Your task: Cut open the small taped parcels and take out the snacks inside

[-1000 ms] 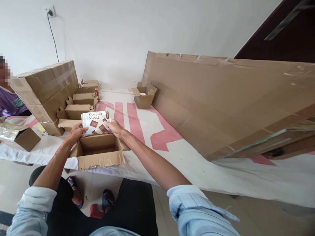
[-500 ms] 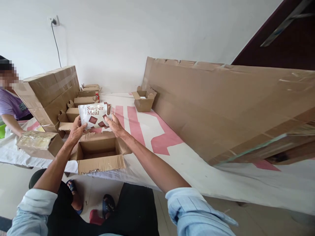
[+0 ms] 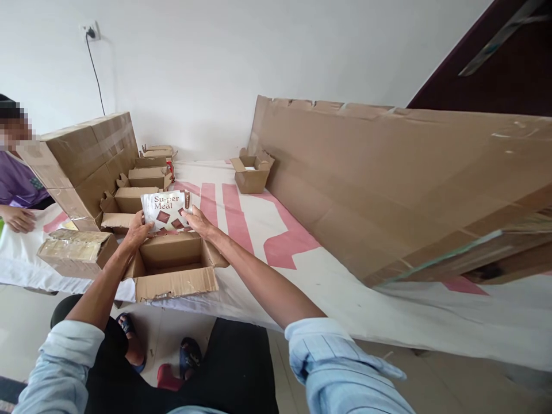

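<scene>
Between my two hands is a white food pouch point(image 3: 166, 210) printed "Su-per Meal", with brown squares on it. My left hand point(image 3: 138, 229) grips its left edge, thumb in front. On the right edge, my right hand point(image 3: 199, 222) pinches it the same way. The pouch is held face toward me, just above the far edge of an open cardboard box point(image 3: 176, 284). That box stands at the table's near edge with its flaps folded out, and its visible inside is bare brown card.
Left of the open box lies a taped carton point(image 3: 77, 253). Behind it rise stacked cartons point(image 3: 88, 167) and a row of open boxes point(image 3: 135, 198). A small open box point(image 3: 251, 172) stands by a large cardboard panel point(image 3: 388, 190). A co-worker's hand point(image 3: 18, 219) rests at far left.
My hands have lowered the pouch slightly toward the open box. At the left, the co-worker's hand has come away from the taped carton, which now sits a little farther right in view.
</scene>
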`<action>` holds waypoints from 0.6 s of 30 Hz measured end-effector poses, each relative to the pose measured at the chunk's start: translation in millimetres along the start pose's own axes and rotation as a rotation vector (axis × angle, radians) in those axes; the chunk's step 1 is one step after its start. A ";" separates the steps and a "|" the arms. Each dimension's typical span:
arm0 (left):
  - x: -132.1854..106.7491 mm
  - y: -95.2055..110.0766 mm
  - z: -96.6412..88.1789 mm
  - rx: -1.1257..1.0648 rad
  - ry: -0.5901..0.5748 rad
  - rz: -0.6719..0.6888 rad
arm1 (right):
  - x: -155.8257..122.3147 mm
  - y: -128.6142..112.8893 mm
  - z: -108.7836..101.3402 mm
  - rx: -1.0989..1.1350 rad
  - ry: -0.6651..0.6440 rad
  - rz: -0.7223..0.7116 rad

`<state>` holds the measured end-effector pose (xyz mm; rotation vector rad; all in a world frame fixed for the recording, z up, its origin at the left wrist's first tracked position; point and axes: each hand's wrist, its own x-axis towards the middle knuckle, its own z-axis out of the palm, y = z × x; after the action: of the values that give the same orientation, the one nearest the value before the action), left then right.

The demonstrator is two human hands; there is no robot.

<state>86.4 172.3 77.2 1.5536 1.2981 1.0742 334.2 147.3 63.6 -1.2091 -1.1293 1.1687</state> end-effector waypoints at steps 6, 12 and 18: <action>1.8 -3.5 2.4 0.005 0.008 -0.032 | -1.1 3.8 -0.1 0.011 -0.010 0.017; 1.2 -4.0 4.3 -0.005 0.013 -0.020 | -2.5 3.7 -0.4 0.029 -0.015 0.012; 1.7 -0.1 0.5 -0.052 -0.012 0.110 | -7.4 -3.7 -4.8 0.145 -0.050 -0.154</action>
<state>87.0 174.0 77.2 1.6055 1.1789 1.1559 338.6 139.6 67.1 -0.9698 -1.1341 1.1474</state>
